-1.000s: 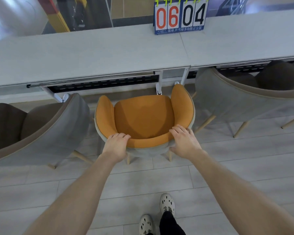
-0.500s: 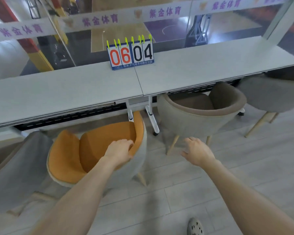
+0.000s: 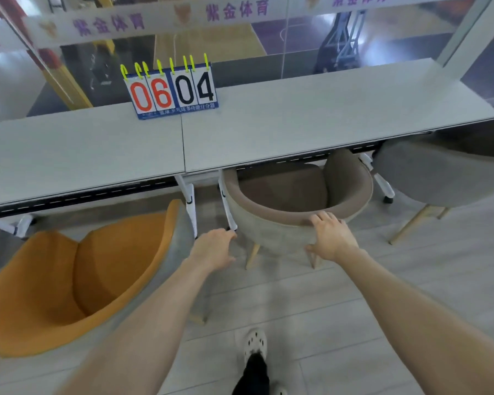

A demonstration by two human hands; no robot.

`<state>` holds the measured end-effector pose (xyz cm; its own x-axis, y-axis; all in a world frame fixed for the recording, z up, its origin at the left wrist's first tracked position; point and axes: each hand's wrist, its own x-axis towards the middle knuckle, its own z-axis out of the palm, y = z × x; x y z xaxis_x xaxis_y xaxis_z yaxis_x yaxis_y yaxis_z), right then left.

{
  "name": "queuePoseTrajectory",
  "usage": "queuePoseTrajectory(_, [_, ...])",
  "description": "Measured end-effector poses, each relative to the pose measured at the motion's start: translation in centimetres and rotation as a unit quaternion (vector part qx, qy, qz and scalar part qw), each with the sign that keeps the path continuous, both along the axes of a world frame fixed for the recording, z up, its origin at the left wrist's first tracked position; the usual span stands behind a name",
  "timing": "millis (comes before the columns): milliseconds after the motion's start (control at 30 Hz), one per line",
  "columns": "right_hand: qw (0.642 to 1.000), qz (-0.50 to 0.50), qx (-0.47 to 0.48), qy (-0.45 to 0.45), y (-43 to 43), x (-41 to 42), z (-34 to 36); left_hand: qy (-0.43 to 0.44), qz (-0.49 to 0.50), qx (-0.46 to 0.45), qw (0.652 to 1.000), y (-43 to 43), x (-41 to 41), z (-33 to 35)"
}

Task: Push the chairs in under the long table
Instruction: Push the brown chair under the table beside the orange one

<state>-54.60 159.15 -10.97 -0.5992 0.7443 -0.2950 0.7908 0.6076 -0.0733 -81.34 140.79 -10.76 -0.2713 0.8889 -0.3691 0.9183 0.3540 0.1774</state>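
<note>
Light plank floor (image 3: 354, 295), glass wall (image 3: 297, 38) at back with a banner of purple characters. Long grey counter (image 3: 297, 118) runs across the frame, two tops butted together, white legs (image 3: 190, 206) at the joint. Flip scoreboard (image 3: 171, 91) reading 06 04 stands on the counter at the joint, near the back edge.

Taupe chair (image 3: 271, 232) right of the joint, front of its seat under the counter edge, back sticking out toward the person. Right hand (image 3: 332, 238) rests on the top of that chair's back rim; fingers (image 3: 324, 216) spread and fairly straight along the rim, thumb splayed down on the outer shell, no wrap-around grip.

Left hand (image 3: 213, 249) in the air between the two chairs, just beside the taupe shell, fingers (image 3: 226, 235) loosely extended, holding nothing.

Orange chair (image 3: 106, 275) lower left, out from the counter, turned at an angle. Grey chair (image 3: 439, 175) at far right, partly under the counter end. White perforated shoe (image 3: 254, 343) at bottom centre.
</note>
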Motion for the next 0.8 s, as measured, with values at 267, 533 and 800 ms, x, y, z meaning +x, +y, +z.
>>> queuePoseTrajectory(267, [0.994,0.072,-0.011,-0.083,10.2,0.1,-3.7,0.013,-0.024,0.033,0.999,12.1,0.0,-4.4])
queuePoseTrajectory(533, [0.991,0.115,-0.04,-0.049,12.5,2.0,-8.5,0.03,-0.116,-0.046,0.992,17.7,0.5,-11.3])
queuePoseTrajectory(800, [0.992,0.125,-0.01,-0.028,12.1,2.5,-9.2,0.031,-0.067,-0.012,0.997,16.5,3.0,-11.9])
